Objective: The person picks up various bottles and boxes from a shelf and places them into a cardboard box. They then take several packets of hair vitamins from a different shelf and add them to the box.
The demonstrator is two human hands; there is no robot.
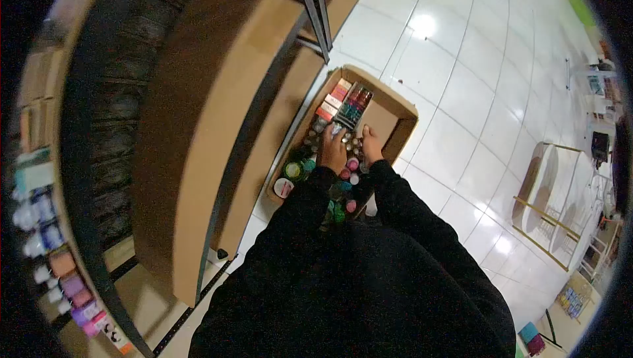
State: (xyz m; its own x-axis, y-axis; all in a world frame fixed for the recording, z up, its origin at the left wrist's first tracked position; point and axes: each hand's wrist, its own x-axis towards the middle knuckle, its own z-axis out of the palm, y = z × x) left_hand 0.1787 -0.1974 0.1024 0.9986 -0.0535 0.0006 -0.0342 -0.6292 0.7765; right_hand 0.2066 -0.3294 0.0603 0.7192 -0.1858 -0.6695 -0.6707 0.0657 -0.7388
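A cardboard box (pixel 389 97) stands on the floor in front of me, filled with bottles, jars and small packs. My left hand (pixel 333 152) reaches over the bottles in its middle, fingers bent around a small whitish-blue item (pixel 338 129) too blurred to name. To the right, my right hand (pixel 372 146) is just inside the box wall, thumb apart and nothing visible in it; its lower fingers are partly hidden. Beyond the hands lie a clear-sided pack of dark coloured pieces (pixel 357 104) and red-and-white small boxes (pixel 333 99). Pink-capped bottles (pixel 353 163) and a green-lidded jar (pixel 292 171) are nearer me.
Brown shelves (pixel 217 127) with a dark metal upright (pixel 310 8) run close along the left. Farther left, another shelf holds white-capped bottles (pixel 39 242). White tiled floor (pixel 455 114) extends right, with a white rack with gold-coloured bars (pixel 554 203) on it.
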